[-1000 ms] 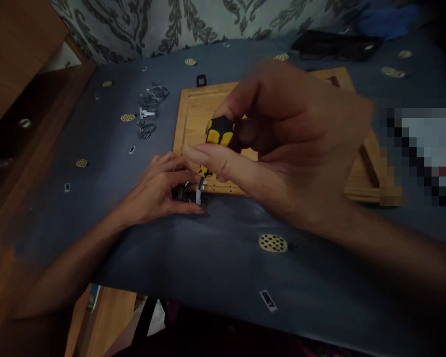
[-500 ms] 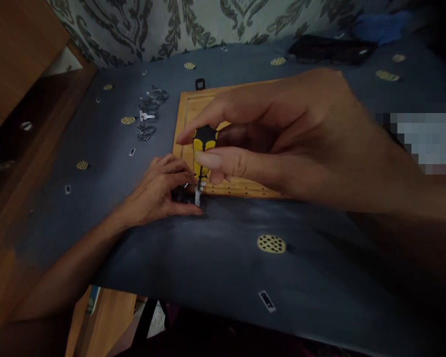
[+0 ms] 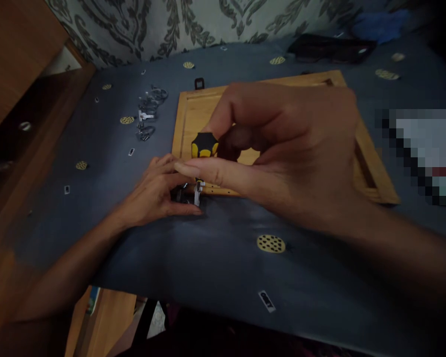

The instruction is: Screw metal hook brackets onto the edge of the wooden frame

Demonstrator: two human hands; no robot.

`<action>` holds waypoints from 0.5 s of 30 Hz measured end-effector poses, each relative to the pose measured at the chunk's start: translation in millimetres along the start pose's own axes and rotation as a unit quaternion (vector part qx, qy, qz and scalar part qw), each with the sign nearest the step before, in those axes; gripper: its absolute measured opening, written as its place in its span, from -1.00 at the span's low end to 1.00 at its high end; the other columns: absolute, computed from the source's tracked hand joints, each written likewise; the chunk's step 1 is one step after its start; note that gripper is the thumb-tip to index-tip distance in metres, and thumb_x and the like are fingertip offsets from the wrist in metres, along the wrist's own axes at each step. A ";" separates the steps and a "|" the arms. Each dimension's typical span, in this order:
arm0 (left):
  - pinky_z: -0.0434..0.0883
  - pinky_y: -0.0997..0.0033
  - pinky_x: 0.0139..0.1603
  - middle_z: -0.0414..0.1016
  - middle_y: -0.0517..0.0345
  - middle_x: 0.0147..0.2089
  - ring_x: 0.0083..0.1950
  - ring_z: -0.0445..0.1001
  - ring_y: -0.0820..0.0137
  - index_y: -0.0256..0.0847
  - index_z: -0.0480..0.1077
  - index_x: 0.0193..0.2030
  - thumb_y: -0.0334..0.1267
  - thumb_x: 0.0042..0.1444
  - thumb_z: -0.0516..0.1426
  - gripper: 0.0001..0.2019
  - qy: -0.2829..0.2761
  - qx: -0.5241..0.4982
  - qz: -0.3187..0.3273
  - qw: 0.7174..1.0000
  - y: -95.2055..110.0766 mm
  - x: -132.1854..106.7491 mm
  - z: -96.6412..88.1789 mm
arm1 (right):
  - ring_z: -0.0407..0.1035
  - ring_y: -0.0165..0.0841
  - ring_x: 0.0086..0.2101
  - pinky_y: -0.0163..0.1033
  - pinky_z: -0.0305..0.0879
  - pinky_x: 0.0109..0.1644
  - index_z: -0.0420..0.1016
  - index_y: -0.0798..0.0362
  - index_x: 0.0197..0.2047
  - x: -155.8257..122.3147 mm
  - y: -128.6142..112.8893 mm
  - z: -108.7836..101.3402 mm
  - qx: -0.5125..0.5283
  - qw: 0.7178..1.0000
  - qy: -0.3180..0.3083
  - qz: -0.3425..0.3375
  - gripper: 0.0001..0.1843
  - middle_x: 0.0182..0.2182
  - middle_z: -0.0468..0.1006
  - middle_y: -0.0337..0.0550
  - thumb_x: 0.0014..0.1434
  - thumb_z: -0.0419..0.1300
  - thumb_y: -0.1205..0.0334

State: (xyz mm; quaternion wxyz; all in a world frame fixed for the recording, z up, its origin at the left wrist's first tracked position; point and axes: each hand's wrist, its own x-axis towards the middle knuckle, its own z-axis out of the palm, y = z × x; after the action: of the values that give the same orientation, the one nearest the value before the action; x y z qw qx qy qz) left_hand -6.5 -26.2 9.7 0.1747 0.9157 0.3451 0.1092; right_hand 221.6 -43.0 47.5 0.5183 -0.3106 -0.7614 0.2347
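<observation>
Change is all in the right hand (image 3: 290,139): half a second ago its index finger was stretched out past the screwdriver (image 3: 204,144); now the fingers are curled back and the thumb lies across the handle. Its grip is closed on that yellow-and-black handle, mid-frame. Lower end mostly hidden by the thumb, seems to meet the metal fitting (image 3: 197,194) at the near left corner of the wooden panel (image 3: 386,191). Left hand (image 3: 152,191) unchanged: thumb and fingers bracket the fitting, can't tell if they pinch it. Fitting hasn't visibly shifted. My read: handle got rolled in the fingers, same spot being worked, can't judge how tight. Loose metal parts (image 3: 146,116) on the table (image 3: 223,258), upper left, same as before.
</observation>
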 end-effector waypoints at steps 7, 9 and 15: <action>0.39 0.05 0.14 0.63 0.01 0.03 0.08 0.52 0.09 -0.16 0.61 -0.10 0.27 0.23 0.31 -0.52 0.027 0.013 0.031 0.999 -11.0 -7.5 6.3 | 0.36 -0.50 -0.55 -0.32 0.33 -0.46 0.40 -0.07 -0.32 16.0 -12.1 3.8 -0.016 0.986 0.157 -0.051 -0.52 -0.55 0.25 -0.42 0.42 0.20 -0.29; 0.39 0.03 0.15 0.64 0.01 0.03 0.07 0.52 0.10 -0.13 0.62 -0.05 0.26 0.20 0.34 -0.51 0.040 0.010 0.037 0.998 -13.1 -8.5 8.8 | 0.36 -0.49 -0.57 -0.30 0.27 -0.50 0.40 -0.08 -0.34 19.4 -15.9 2.5 -0.023 0.989 0.145 -0.030 -0.53 -0.60 0.17 -0.44 0.43 0.21 -0.26; 0.42 0.00 0.15 0.64 0.00 0.03 0.09 0.53 0.07 -0.13 0.63 0.04 0.24 0.20 0.35 -0.50 0.041 0.010 0.045 0.998 -9.4 -4.7 8.2 | 0.31 -0.48 -0.52 -0.26 0.34 -0.39 0.29 -0.04 -0.46 6.5 -10.0 -1.0 -0.032 0.996 0.087 -0.003 -0.46 -0.47 0.43 -0.38 0.21 0.50 -0.12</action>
State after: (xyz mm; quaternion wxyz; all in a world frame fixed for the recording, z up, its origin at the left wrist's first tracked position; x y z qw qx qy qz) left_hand -13.0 -24.8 -1.9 0.1463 0.9266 0.3116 0.1515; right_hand 218.5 -45.4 58.8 0.5729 -0.3439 -0.7216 0.1812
